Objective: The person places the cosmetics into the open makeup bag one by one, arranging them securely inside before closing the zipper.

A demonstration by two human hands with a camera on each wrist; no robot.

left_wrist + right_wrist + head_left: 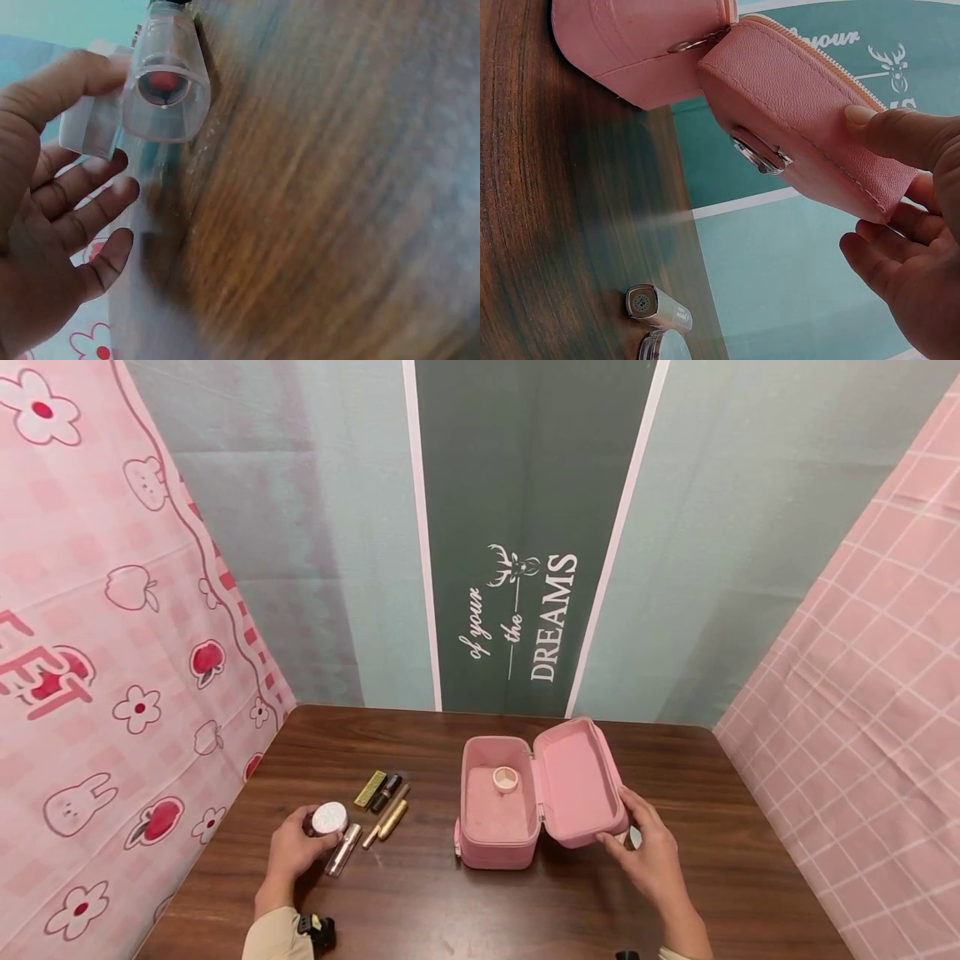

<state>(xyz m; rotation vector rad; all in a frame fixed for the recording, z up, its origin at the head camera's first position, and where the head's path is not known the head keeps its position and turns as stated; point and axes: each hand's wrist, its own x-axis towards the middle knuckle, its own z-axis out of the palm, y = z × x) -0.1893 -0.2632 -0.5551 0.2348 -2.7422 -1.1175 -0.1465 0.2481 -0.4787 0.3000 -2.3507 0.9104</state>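
Observation:
My left hand (292, 852) holds a round jar with a glittery white lid (329, 818) between thumb and fingers, at the left of the table. A clear lipstick tube (344, 850) lies right beside it; in the left wrist view this tube (166, 82) overlaps the jar (90, 124). My right hand (648, 852) grips the outer edge of the lid (577, 785) of a pink cosmetic case (498, 856), thumb on one side and fingers on the other. The lid stands swung out to the right. Inside the case sits a small round divided compact (506, 779).
Beyond the left hand lie a gold box (371, 789), a black tube (387, 792), a slim pencil (386, 817) and a gold tube (393, 820). A square-ended tube (658, 306) and a round jar (664, 345) stand near the lid. Curtains surround the wooden table (420, 910).

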